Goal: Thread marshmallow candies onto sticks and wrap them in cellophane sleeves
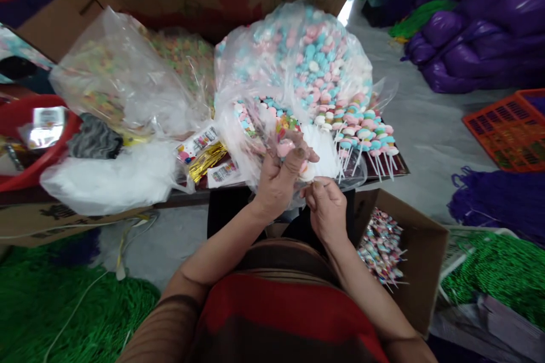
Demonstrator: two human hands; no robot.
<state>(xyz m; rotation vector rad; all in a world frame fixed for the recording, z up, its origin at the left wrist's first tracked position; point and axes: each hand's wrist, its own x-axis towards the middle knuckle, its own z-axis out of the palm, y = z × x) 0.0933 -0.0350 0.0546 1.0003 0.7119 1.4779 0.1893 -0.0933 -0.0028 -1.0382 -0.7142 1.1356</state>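
Pink and white marshmallow candy [286,148] shows among the fingers of my left hand [276,178], which is closed around it over the table's near edge. Close by on the right, my right hand [327,204] is closed in a pinch at a small pale bit beside the left fingers; what it grips is too blurred to make out. A pile of marshmallow pops [366,133] on white sticks lies to the right of both hands. White clear-film sleeves [323,153] are stacked just behind my hands. Behind them stands a big clear bag of pink, blue and white marshmallows [315,57].
Gold twist ties [206,161] and printed labels [200,143] lie left of my hands. A red basin [63,136] stands further left. Down to the right, a cardboard box [419,255] holds wrapped pops [381,247]. An orange crate [506,130] is on the floor.
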